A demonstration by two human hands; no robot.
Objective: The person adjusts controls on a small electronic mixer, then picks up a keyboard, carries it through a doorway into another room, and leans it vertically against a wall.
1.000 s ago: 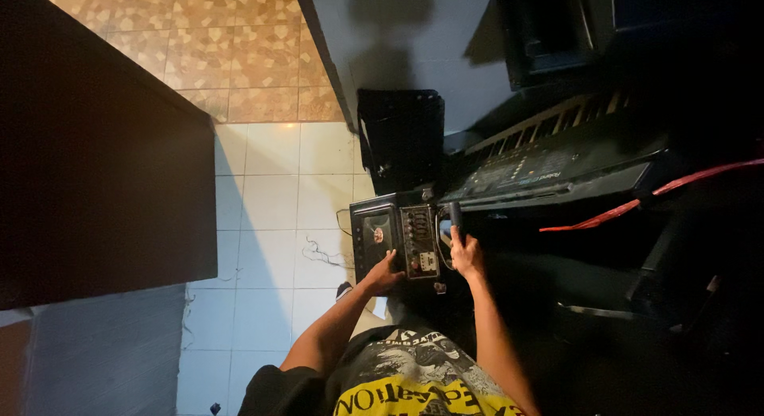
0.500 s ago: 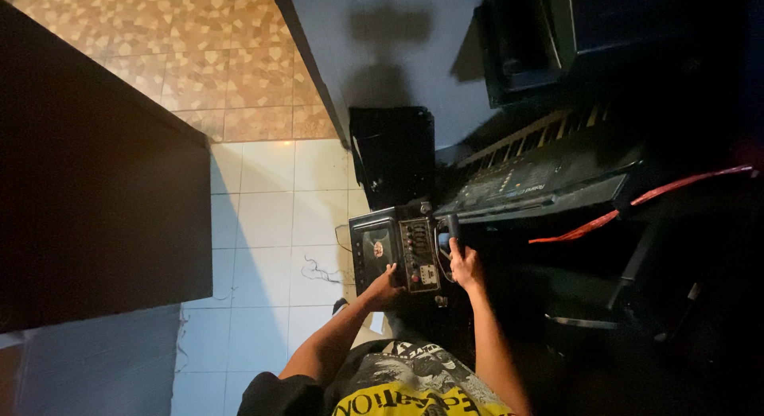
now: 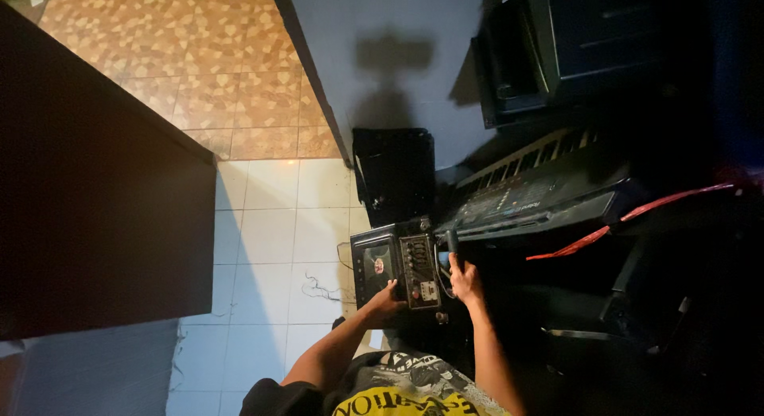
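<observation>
Below, both hands (image 3: 385, 298) (image 3: 462, 277) grip a black device (image 3: 396, 262) over white floor tiles (image 3: 270, 233).

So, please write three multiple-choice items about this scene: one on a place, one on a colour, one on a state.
1. Where is the dark boxy electronic device with a small screen?
A. in front of the person, by both hands
B. on the keyboard keys
C. on the brown patterned floor

2. What colour is the strap beside the black electronic keyboard?
A. green
B. red
C. white

3. What does the right hand do?
A. hangs free
B. grips a small dark handle
C. presses keys

Answers: 1 A, the left hand touches its near edge; 2 B, plainly red; 3 B, fingers wrap it.
</observation>
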